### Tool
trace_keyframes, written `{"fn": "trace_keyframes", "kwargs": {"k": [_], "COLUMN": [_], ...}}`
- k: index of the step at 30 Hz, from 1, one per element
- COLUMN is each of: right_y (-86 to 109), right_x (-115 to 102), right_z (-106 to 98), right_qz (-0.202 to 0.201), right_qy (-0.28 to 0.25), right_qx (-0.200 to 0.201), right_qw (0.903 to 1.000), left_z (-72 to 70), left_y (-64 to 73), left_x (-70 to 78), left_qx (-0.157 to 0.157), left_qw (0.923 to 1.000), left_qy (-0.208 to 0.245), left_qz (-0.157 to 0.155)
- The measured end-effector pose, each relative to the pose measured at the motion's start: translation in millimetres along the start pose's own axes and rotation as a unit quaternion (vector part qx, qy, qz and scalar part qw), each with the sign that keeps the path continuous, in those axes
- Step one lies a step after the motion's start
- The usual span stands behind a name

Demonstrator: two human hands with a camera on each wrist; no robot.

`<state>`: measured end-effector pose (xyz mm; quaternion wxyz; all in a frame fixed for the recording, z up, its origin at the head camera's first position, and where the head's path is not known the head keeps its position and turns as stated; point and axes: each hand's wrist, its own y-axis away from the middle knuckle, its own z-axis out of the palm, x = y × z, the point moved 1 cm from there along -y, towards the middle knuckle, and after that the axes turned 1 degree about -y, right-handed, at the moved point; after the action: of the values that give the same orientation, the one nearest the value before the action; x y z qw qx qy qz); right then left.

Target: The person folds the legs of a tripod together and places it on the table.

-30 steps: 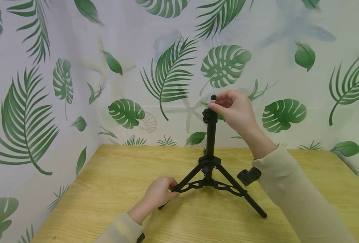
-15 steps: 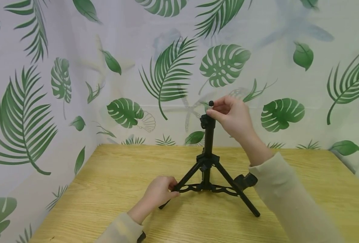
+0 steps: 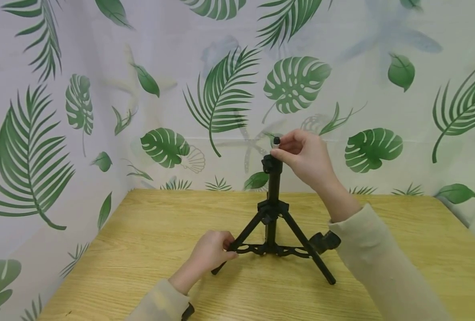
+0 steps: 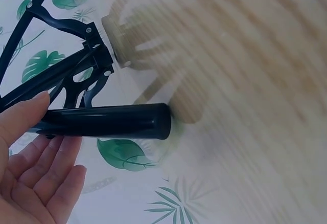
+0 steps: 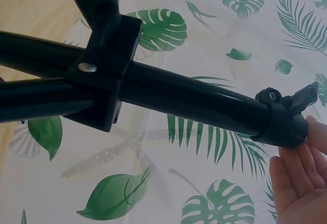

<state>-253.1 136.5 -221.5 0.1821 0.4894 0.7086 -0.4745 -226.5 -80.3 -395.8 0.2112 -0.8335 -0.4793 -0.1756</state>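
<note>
A black tripod stand (image 3: 274,185) with spread legs stands on the wooden table, its centre column close to upright. My left hand (image 3: 209,254) pinches the tripod's left leg; in the left wrist view the thumb lies over the leg tube (image 4: 112,121) with fingers under it, short of the rounded foot. At the column's top, my right hand (image 3: 309,160) pinches the thin silver stem just under a small black tip (image 3: 276,140). The right wrist view has the fingers at the end of the column (image 5: 194,98), beside the clamp knob (image 5: 304,97); the fingers hide the stem there.
The wooden table (image 3: 141,214) ends at a white curtain (image 3: 237,26) printed with green leaves, close behind the tripod. The tripod's right leg (image 3: 321,265) reaches toward the front right. A black wrist device (image 3: 324,242) hangs at the right sleeve, near that leg.
The tripod's top, with my right hand on it, has come down and slightly left. Its right leg has swung inward to the left. My left hand has kept its hold, nearly still.
</note>
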Motion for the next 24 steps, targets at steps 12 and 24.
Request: {"fn": "trace_keyframes", "kwargs": {"k": [12,24], "right_y": [3.1,4.5], "right_x": [-1.0,-4.8], "right_z": [-4.4,-4.8], "right_qz": [-0.002,0.012], "right_qy": [0.016,0.005], "right_qx": [-0.029,-0.051], "right_qw": [0.9995,0.9986], "left_z": [2.6,5.4], "left_y": [-3.6,-5.3], "left_x": [5.9,9.1], "left_qx": [0.023,0.041], "left_qw": [0.9996,0.9988], "left_qy": [-0.004,0.028], "left_qz": [0.012,0.006]}}
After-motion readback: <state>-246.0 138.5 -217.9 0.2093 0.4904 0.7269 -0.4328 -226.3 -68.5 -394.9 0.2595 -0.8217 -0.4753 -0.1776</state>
